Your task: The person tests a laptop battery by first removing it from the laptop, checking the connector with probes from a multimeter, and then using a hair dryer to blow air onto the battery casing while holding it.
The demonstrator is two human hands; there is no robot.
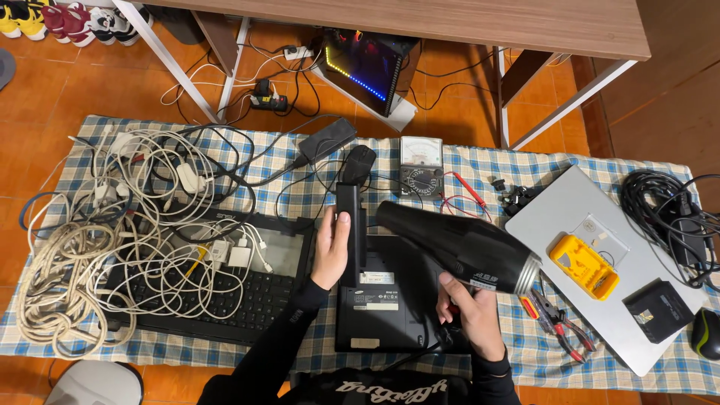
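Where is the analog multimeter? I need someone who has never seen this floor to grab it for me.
Start at the checked cloth on the tiled floor. At its far edge, below the lit computer case, beside a black mouse, lies the multimeter. It alone has a pale needle dial above a round black selector, with red probe leads trailing right.

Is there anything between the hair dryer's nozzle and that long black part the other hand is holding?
Nothing visible. The hair dryer in the right hand points at the long black part in the left hand.
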